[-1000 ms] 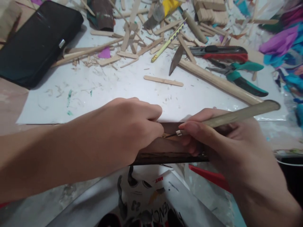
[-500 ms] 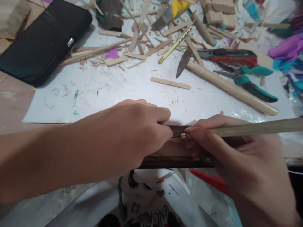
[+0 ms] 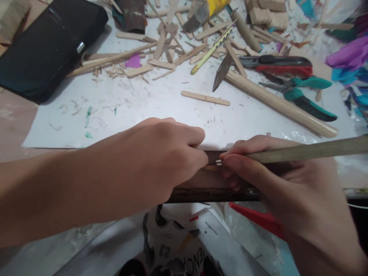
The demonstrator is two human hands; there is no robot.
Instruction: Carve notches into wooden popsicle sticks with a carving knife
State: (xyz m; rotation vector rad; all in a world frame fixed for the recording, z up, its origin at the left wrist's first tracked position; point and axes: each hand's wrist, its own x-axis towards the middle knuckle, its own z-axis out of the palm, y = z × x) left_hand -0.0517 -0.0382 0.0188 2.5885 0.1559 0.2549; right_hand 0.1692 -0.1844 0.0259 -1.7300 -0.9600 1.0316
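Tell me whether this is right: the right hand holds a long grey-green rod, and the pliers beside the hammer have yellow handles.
Not yellow: the head view shows the pliers beside the hammer have mainly teal handles. The right hand does hold a long grey-green rod.

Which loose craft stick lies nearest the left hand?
The lone craft stick just beyond the left hand; the other sticks lie jumbled or stacked farther back.
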